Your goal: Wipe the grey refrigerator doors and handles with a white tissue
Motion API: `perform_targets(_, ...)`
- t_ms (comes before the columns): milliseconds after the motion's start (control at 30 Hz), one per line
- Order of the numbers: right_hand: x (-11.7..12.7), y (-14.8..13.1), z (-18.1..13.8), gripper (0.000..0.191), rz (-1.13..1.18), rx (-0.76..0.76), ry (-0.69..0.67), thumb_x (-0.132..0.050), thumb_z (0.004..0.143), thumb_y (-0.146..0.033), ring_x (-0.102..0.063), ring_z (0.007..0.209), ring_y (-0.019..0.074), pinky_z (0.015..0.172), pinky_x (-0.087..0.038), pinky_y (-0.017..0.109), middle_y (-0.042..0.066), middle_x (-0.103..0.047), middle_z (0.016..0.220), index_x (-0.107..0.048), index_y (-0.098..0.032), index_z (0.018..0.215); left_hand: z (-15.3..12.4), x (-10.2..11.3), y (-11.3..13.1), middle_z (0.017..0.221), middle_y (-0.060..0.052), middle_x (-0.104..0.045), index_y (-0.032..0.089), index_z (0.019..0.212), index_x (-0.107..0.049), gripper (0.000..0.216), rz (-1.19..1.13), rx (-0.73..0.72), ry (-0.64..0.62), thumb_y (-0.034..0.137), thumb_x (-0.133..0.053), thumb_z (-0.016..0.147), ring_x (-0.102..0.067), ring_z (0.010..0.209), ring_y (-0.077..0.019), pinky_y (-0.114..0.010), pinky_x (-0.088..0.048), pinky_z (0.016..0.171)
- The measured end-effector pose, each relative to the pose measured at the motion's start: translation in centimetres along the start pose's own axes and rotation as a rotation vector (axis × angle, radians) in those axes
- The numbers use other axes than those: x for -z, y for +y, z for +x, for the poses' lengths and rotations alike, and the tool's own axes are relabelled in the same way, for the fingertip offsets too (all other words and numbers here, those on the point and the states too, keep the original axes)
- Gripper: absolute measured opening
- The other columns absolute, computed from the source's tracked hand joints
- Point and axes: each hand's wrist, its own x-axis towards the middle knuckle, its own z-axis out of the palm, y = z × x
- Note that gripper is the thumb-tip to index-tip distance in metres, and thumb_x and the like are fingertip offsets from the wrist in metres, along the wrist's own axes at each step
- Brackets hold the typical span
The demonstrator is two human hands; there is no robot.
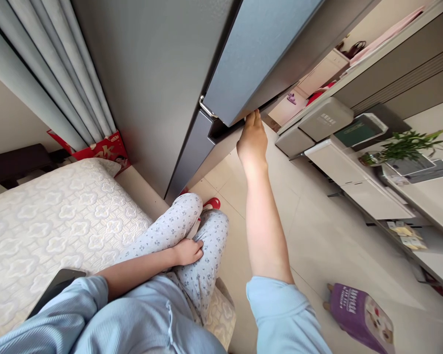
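My right hand (252,140) reaches forward to the lower edge of a grey refrigerator door (258,54). Its fingers hook up around that edge, and their tips are partly hidden by the door. A metal hinge (207,107) shows at the door's near corner, above a lower door (194,152). My left hand (188,251) rests loosely on my patterned trousers (206,265), holding nothing, with its fingers lying on my thigh.
I sit on a quilted cream bed (70,216). A dark flat device (57,287) lies by my left arm. A red box (109,150) stands by grey curtains (70,69). On the right are a purple stool (362,314), a white cabinet (358,172), a bin (325,120) and a plant (409,145).
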Motion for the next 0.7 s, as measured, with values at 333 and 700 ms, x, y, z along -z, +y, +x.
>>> perform_targets(333,-0.7,2.3,3.3,0.068,0.011,-0.034,-0.023,-0.033,0.095,-0.006,-0.031,0.159,0.0283,0.128,-0.034,0.046,0.021,-0.027,0.169,-0.031,-0.002,0.163,0.3,0.2,0.0,0.100,-0.015,-0.074,0.014,0.117,-0.062,0.037,-0.031,0.004,-0.018,0.035,-0.034,0.103,-0.073,0.090,-0.0296,-0.037,-0.056,0.081)
perform_targets(700,-0.5,4.0,5.9,0.073,0.005,-0.076,-0.065,-0.042,0.090,-0.006,-0.037,0.155,0.0316,0.126,-0.036,0.045,0.024,-0.024,0.169,-0.032,-0.001,0.162,0.6,0.5,0.1,0.098,-0.014,-0.074,0.015,0.114,-0.063,0.033,-0.031,-0.007,-0.018,0.034,-0.038,0.103,-0.074,0.088,-0.0276,-0.036,-0.058,0.083)
